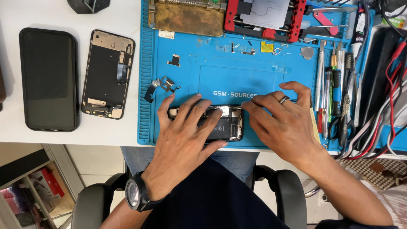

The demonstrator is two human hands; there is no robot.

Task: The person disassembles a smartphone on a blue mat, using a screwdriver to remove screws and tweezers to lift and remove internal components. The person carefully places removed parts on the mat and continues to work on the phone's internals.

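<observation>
A black phone (49, 79) and a loose screen (107, 74) lie left. On the blue mat (237, 72), the left hand (184, 135) presses flat on the opened phone (224, 127); right hand (284, 123), fingers together, seems to be working its top edge; fine, steady fingertip work comes next

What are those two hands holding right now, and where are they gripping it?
The left hand presses flat on an opened phone on the blue mat, covering its left part. The right hand touches its top right edge; any tool there cannot be told.
</observation>
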